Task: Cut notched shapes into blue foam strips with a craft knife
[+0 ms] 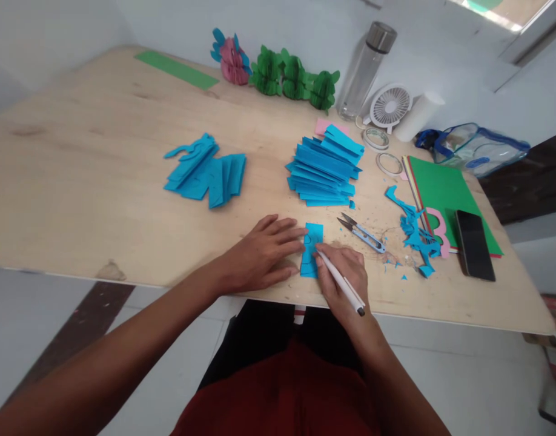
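We had 2 hands on 1 blue paper strip point(312, 233), at the near edge of the table point(78, 181), with curved dark lines on it. Left hand point(262, 254): palm down, fingers spread, fingertips at the strip's left edge. Right hand point(344, 275): pinched 1 white pen point(346, 287), tip down at the strip's right side.

Just right of the strip we had 1 pair of snips point(364, 234), blades apart. Farther right: 1 heap of blue scraps point(417, 233), count unclear; 1 pink cutout point(441, 233); 1 phone point(475, 245), partly over 1 stack of sheets point(441, 188), green on top.

Beyond the strip we had 1 pile of folded blue paper point(323, 169), too overlapped to count; to its left, 1 smaller blue group point(205, 172), also uncounted.

Far side, left to right: 1 flat green strip point(175, 68), 1 pink-and-blue paper figure point(234, 63), 3 green paper figures point(323, 91) in a row, 1 bottle point(362, 75), 1 fan point(390, 106), 1 white roll point(418, 118), 1 clear pouch point(482, 148). 2 tape rolls point(389, 163) lay nearer than the fan.
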